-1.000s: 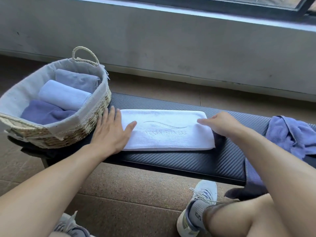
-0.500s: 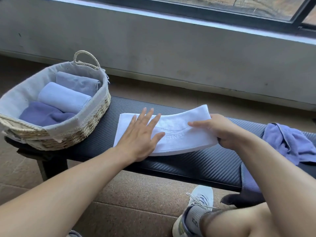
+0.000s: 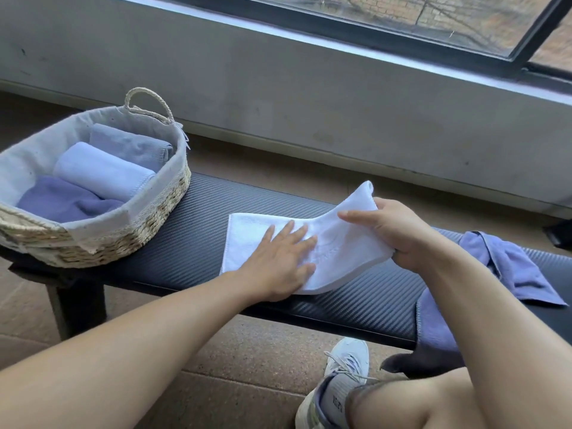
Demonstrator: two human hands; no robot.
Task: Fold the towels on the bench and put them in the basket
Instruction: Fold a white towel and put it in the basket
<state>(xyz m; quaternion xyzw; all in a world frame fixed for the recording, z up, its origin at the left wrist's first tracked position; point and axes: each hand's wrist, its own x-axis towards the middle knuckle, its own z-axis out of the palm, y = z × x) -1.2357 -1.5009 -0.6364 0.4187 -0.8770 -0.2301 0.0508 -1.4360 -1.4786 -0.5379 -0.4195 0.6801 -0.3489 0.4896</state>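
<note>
A: On the table (image 3: 192, 243), mid-span, lies the white towel (image 3: 337, 243) I am working. My left hand (image 3: 278, 267) lies flat on its left half, fingers straight and spread, pressing the cloth down. Grip there is apart; nothing is pinched.

B: And the right?

A: My right hand (image 3: 399, 233) is clamped on the towel's right end: fingers curled over the top, thumb beneath. That end is raised off the table and bent toward the left, one corner pointing up. The left end stays flat on the dark ribbed surface.

B: Any writing legible?

A: There is faint embossed lettering on the towel just beside my left fingertips, but the fold and my hand cover most of it; I cannot read it. The tongue of the shoe (image 3: 337, 394) on the floor carries small print, too blurred to make out.

B: Where is the basket?

A: The woven basket (image 3: 161, 209) with its pale cloth liner sits at the table's left end, well apart from the white towel. Inside are three blue towels (image 3: 102, 171), two rolled or folded and one darker, looser one in front.

B: Anything else on the table?

A: A purple towel (image 3: 507, 267) lies crumpled at the right end, partly hanging over the front edge.
</note>
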